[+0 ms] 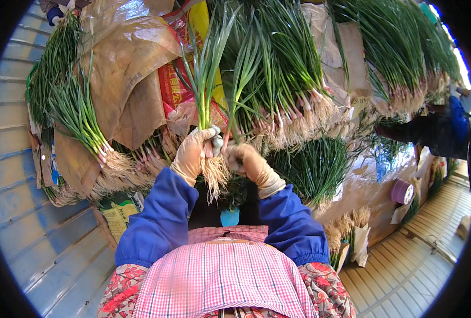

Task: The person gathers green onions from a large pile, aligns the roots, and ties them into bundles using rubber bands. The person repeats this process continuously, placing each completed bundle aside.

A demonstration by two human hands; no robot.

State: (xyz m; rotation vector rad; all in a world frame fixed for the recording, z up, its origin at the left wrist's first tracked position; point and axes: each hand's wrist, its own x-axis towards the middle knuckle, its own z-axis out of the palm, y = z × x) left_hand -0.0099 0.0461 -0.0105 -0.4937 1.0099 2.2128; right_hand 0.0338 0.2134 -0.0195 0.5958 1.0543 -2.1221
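Note:
My left hand (191, 153), in a pale glove with grey-green fingertips, grips a small bunch of green garlic (205, 105) just above the bulbs. Its leaves point away from me, and the tangled roots (213, 173) hang below the fingers. Close beside it, my right hand (247, 161), also gloved and slightly blurred, has its fingers curled at the base of a single green garlic plant (229, 129). Those fingers partly hide the plant's root end. Beyond my right hand lies a thick row of green garlic (287, 87), roots towards me.
Brown sheeting (132, 75) and a red-and-yellow printed sack (176, 83) lie ahead. A smaller garlic bunch (88, 135) rests on the left. More garlic (394, 59) lies far right, near a purple tub (402, 191). Another person's dark sleeve (426, 129) reaches in at right.

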